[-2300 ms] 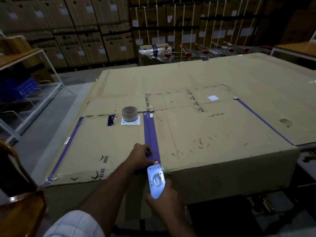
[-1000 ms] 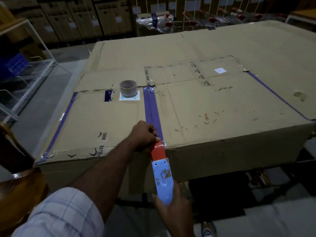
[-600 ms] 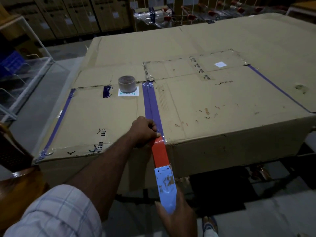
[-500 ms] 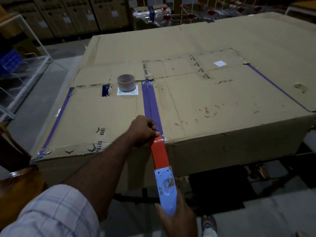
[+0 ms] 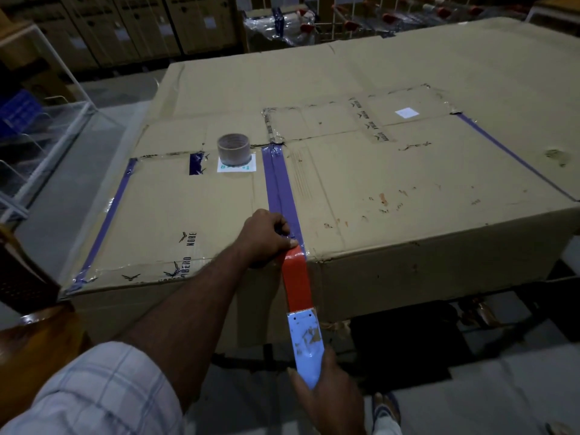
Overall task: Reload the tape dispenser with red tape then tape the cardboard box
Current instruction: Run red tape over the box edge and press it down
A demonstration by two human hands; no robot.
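A big cardboard box (image 5: 392, 189) lies flat in front of me, with purple tape (image 5: 279, 186) running along its centre seam. My left hand (image 5: 266, 238) is closed, its fingertips pressing the end of a strip of red tape (image 5: 296, 279) onto the box's near top edge. The strip stretches down the front face to the toothed blade of a light blue tape dispenser (image 5: 306, 346), which my right hand (image 5: 329, 400) grips from below. The roll inside the dispenser is hidden.
A near-empty brown tape core (image 5: 233, 148) stands on a white label on the box top. A white wire rack (image 5: 47, 127) is at the left, stacked cartons (image 5: 125, 26) at the back, a brown wooden object (image 5: 34, 346) at lower left.
My right hand has pulled the dispenser down and away from the box edge, drawing out a longer strip of red tape. My left hand has stayed at the edge.
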